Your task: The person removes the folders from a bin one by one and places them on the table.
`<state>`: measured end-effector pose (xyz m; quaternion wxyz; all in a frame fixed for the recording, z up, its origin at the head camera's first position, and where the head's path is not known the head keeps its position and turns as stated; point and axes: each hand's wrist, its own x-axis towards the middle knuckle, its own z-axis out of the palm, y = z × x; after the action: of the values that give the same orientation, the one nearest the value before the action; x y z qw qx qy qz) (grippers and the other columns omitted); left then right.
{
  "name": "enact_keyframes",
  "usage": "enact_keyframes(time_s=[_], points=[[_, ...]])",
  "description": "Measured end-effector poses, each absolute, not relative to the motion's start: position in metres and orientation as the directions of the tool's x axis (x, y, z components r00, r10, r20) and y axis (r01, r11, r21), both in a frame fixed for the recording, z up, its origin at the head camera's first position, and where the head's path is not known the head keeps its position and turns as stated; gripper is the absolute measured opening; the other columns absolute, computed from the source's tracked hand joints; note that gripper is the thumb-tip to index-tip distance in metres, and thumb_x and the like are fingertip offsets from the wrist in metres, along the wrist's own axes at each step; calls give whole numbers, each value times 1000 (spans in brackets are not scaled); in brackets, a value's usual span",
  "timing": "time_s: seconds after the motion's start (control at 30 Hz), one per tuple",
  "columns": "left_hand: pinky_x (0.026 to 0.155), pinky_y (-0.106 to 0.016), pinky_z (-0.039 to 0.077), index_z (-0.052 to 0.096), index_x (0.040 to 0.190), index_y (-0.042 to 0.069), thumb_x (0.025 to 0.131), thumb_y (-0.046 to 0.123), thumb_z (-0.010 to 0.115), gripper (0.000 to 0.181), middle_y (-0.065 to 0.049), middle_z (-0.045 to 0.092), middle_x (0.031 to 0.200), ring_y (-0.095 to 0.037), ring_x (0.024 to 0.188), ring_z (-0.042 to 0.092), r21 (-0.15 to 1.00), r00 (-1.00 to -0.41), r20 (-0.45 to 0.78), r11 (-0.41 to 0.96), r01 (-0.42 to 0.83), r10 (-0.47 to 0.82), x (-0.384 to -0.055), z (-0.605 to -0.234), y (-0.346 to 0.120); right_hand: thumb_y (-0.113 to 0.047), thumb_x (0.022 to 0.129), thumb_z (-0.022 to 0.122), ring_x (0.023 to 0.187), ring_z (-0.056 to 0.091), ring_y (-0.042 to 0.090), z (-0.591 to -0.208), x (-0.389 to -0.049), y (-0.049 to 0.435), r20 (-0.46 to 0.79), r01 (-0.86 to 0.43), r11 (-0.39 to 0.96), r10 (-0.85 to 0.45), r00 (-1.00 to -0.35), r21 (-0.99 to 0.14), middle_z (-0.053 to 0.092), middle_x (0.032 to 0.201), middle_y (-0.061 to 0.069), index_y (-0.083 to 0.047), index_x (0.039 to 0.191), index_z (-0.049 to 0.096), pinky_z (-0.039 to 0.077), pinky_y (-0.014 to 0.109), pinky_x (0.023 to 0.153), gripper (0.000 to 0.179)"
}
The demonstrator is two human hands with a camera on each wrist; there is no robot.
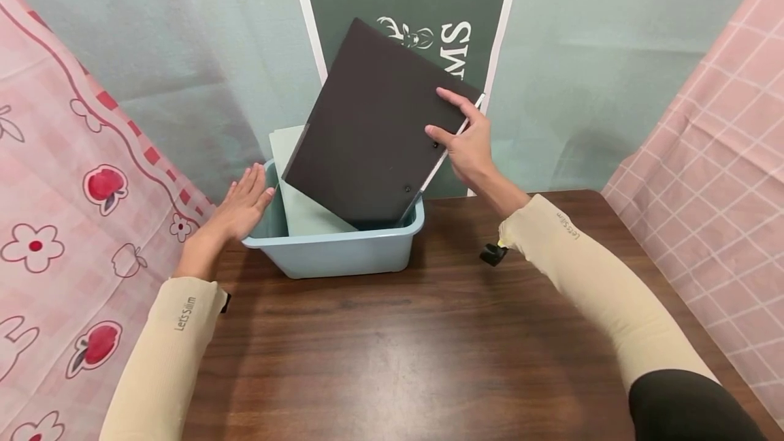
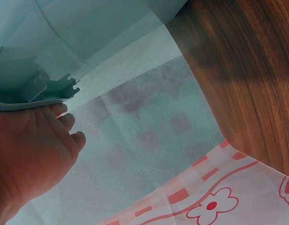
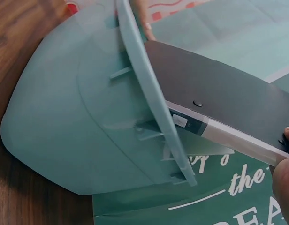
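Observation:
A black binder leans at a slant in a light blue plastic basin, its lower corner inside and most of it above the rim. My right hand grips the binder's right edge, thumb and fingers spread over the dark cover. In the right wrist view, the binder's white spine carries a label, and rivets dot the cover. A pale green folder stands in the basin behind the binder. At the basin's left end, my left hand rests against the rim with straight fingers.
The basin stands at the back of a brown wooden table. Behind it hangs a grey-green cloth with a dark printed panel. Pink patterned cloths line both sides.

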<state>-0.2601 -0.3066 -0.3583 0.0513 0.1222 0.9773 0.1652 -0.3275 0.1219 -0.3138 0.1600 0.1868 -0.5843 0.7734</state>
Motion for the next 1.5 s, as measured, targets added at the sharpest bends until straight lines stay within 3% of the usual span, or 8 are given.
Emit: enact_keyframes(time_s=[0.5, 0.87, 1.5], points=[[129, -61, -6, -13, 164, -3, 116, 46, 15, 74, -22, -20, 173, -42, 162, -15, 341, -958, -87, 911, 230, 274, -262, -356, -308, 28, 81, 73, 123, 61, 28, -296, -323, 150, 428, -431, -398, 102, -898, -810, 57, 140, 12, -8, 137, 71, 62, 28, 83, 66], [129, -62, -5, -14, 165, 0, 116, 49, 15, 75, -21, -18, 174, -41, 162, -13, 365, -961, -67, 903, 227, 269, -257, -359, -308, 35, 79, 68, 128, 58, 29, -287, -320, 171, 385, -386, -570, 129, -914, -725, 52, 146, 13, -4, 137, 69, 64, 31, 82, 69], [128, -62, -5, -14, 165, 0, 116, 47, 14, 74, -21, -18, 174, -41, 162, -13, 364, -961, -85, 906, 216, 263, -253, -355, -306, 42, 75, 61, 126, 62, 29, -281, -314, 222, 178, -261, -745, 191, -965, -614, 57, 146, 9, -7, 133, 71, 65, 38, 78, 77]])
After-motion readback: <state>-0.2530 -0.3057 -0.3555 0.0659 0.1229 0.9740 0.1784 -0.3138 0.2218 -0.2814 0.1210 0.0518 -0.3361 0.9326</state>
